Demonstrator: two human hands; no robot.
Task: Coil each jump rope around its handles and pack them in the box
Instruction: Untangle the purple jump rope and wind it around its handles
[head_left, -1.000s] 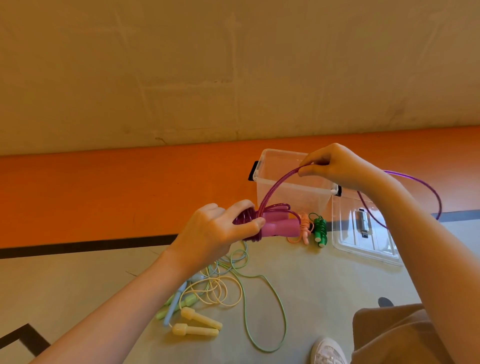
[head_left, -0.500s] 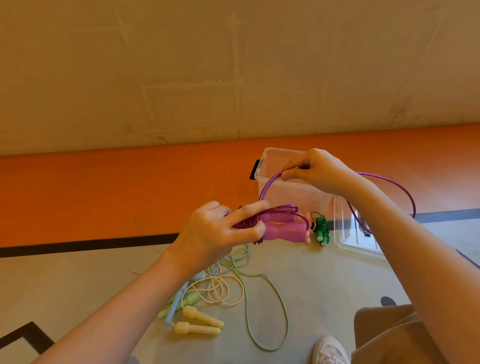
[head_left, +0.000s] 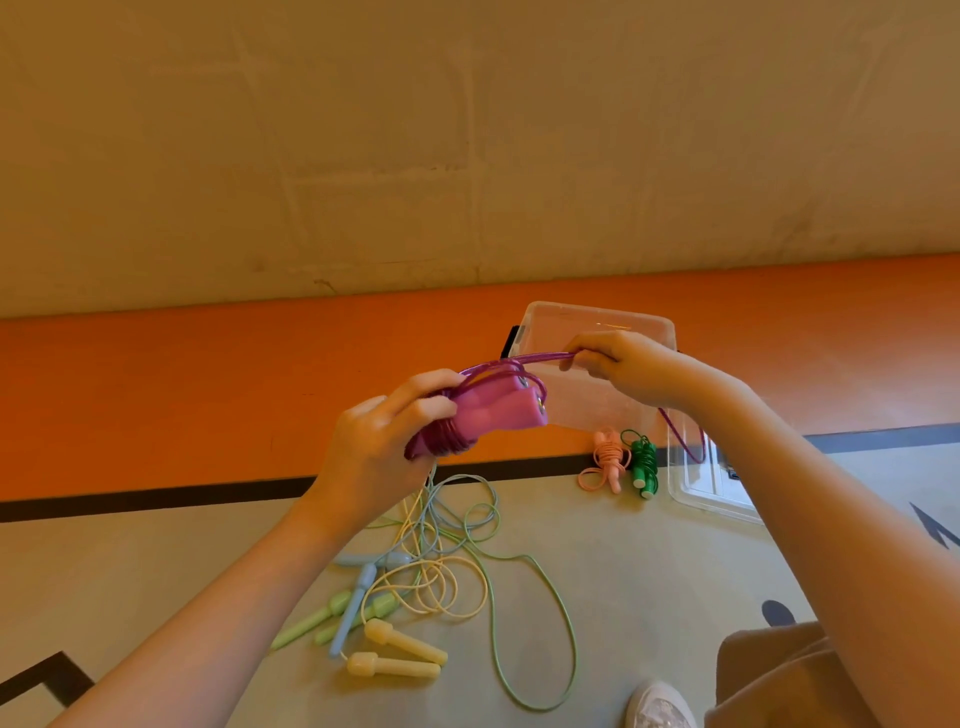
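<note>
The left hand (head_left: 374, 447) gripped a pair of pink handles (head_left: 493, 418) with purple rope (head_left: 545, 358) coiled round them, while the right hand (head_left: 618, 366) pinched the free length of that rope and held it taut just in front of the clear plastic box (head_left: 597, 322). Beside the box lay its lid (head_left: 711, 493), and near them on the floor (head_left: 649, 571) sat a coiled pink rope (head_left: 605, 460) and a coiled green rope (head_left: 644, 460). Lower down, yellow handles (head_left: 400, 654), green handles (head_left: 332, 616) and blue handles (head_left: 358, 597) lay among loose, tangled cords.
</note>
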